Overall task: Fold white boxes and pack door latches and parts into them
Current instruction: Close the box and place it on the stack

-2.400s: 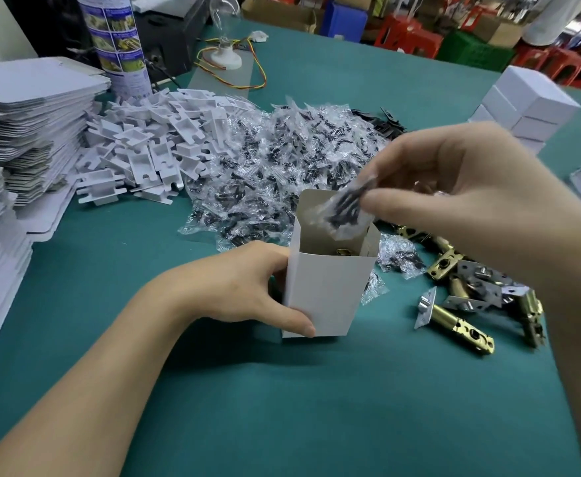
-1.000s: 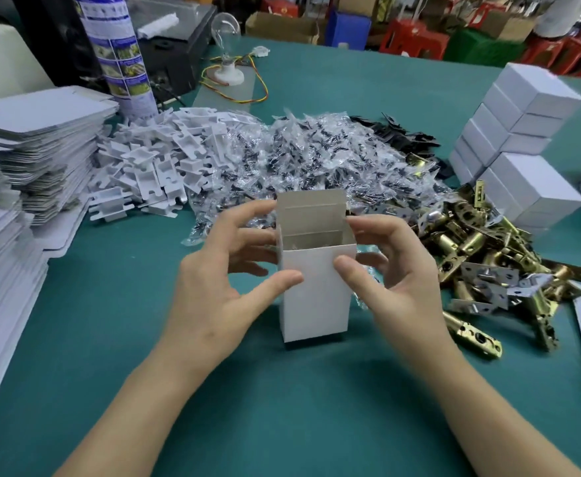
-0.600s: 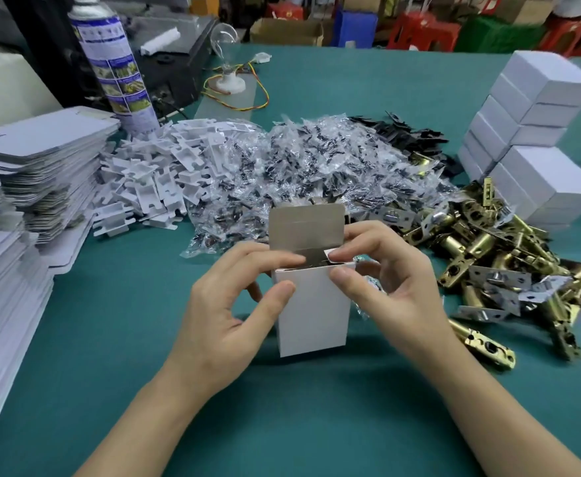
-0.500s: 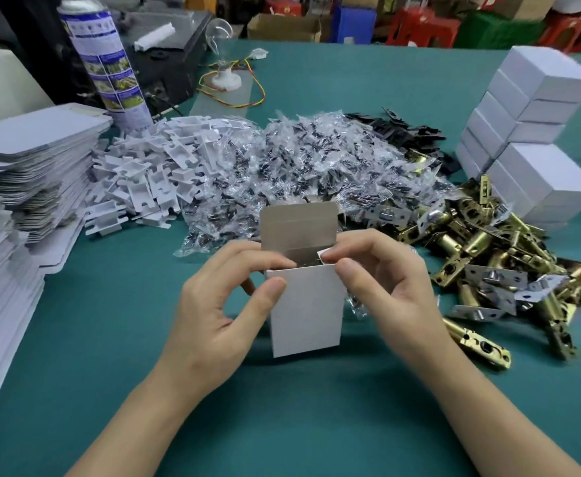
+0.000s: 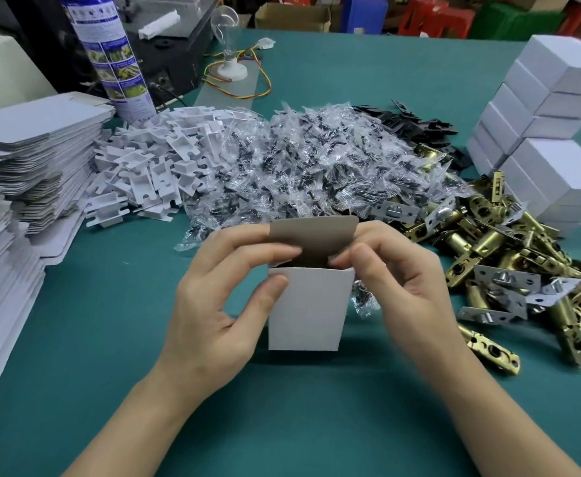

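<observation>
My left hand (image 5: 213,304) grips the white box (image 5: 308,311): thumb on its front face, fingers (image 5: 265,251) curled over the top left flap. My right hand (image 5: 399,287) pinches the top right corner, thumb and forefinger close together. The box stands upright on the tabletop (image 5: 282,407) between both hands, with its lid flap (image 5: 316,235) raised behind and the door latches (image 5: 505,270) heaped to its right
</observation>
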The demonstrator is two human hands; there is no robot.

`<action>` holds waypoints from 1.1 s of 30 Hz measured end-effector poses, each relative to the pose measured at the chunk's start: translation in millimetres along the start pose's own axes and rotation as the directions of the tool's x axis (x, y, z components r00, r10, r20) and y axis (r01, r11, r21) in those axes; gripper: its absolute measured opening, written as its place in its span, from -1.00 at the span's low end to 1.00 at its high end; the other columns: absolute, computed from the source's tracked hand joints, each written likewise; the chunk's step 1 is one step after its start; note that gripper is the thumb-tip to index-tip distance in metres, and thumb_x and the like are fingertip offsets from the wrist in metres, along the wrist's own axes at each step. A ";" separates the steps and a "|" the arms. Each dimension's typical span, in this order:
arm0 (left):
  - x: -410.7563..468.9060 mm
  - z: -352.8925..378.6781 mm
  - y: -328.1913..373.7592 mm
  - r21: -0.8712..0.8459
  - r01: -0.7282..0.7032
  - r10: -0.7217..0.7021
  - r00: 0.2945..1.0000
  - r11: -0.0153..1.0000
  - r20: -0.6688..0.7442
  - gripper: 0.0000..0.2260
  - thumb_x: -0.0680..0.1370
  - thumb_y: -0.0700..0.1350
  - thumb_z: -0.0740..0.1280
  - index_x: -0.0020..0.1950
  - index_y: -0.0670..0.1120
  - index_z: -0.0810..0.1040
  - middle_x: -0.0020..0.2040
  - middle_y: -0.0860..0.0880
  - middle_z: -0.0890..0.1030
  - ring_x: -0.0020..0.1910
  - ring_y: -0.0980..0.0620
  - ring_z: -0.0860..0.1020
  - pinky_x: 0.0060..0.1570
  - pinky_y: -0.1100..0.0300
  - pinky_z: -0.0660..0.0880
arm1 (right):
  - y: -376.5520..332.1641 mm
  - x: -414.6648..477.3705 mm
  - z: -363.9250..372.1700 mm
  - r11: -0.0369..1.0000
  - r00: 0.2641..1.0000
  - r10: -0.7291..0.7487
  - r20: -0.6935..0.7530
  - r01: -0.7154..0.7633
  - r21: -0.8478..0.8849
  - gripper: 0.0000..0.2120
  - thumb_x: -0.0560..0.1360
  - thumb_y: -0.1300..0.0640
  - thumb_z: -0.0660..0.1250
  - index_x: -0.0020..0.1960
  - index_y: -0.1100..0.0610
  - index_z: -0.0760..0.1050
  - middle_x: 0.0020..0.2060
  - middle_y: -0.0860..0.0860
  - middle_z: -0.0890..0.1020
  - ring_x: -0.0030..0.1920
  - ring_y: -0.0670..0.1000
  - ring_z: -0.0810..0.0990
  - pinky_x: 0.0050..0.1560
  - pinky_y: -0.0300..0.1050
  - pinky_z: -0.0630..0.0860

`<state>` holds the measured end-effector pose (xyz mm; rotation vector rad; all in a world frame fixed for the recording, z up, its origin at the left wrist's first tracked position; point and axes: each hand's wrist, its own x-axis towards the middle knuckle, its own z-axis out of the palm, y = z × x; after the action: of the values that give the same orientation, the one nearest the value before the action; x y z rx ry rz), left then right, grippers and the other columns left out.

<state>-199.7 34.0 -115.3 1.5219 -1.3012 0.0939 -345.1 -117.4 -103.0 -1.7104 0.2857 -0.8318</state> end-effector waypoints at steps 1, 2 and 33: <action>-0.8 -0.2 -1.1 -0.010 -0.007 0.007 1.000 1.000 -0.016 -0.80 0.63 -0.13 0.35 0.22 0.08 0.57 0.24 0.11 0.58 0.28 0.02 0.55 0.22 0.22 0.42 | -0.6 -0.3 -0.1 1.000 1.000 -0.006 -0.008 0.006 0.001 -0.79 0.63 0.04 0.29 -0.09 0.06 0.65 -0.04 0.02 0.66 0.03 0.08 0.64 -0.05 -0.08 0.57; -0.9 0.0 -1.5 -0.024 -0.011 0.010 0.999 1.000 -0.036 -0.78 0.62 -0.13 0.36 0.25 0.07 0.53 0.26 0.19 0.56 0.26 0.06 0.55 0.18 0.24 0.41 | -0.3 -1.1 0.1 1.000 1.000 -0.008 -0.013 0.008 -0.007 -0.81 0.62 0.05 0.29 -0.07 0.05 0.65 -0.04 0.01 0.67 0.03 0.08 0.65 -0.04 -0.03 0.59; 18.2 -5.7 12.2 -0.085 0.077 -0.070 0.994 0.993 0.081 -0.84 0.64 -0.04 0.35 0.14 -0.03 0.68 0.08 0.00 0.64 0.13 -0.04 0.62 0.10 0.20 0.50 | -5.6 -7.7 10.3 1.000 1.000 0.014 0.011 -0.013 -0.025 -0.81 0.64 0.00 0.27 0.14 -0.01 0.64 0.04 -0.04 0.71 0.03 0.07 0.66 -0.02 -0.21 0.55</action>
<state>-198.5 28.4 -93.4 1.5089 -1.2928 -0.0698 -345.2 -103.4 -101.7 -1.7334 0.3011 -0.8119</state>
